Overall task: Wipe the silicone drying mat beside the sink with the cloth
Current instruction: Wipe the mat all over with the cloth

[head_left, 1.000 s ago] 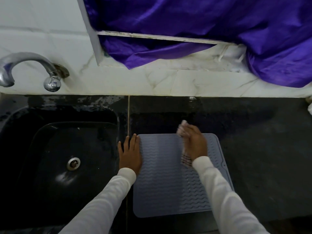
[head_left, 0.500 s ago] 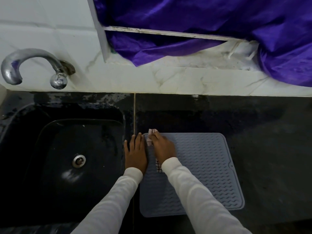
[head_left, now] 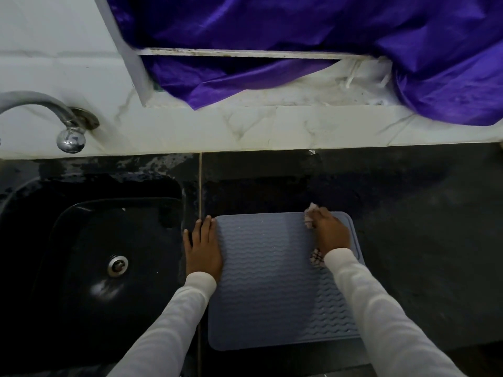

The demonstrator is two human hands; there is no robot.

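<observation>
Head view: the silicone drying mat point(head_left: 272, 281) lies flat on the dark counter point(head_left: 422, 240), just right of the sink point(head_left: 109, 254). Left hand point(head_left: 202, 250), fingers straight, presses flat on the mat's near-left edge, pinning it. Right hand point(head_left: 330, 232) sits at the far right corner, fingers curled over the cloth point(head_left: 317, 258), which peeks out at fingertips and wrist. Unwiped mat stretches left and toward the body, so the right hand looks best placed to sweep back.
</observation>
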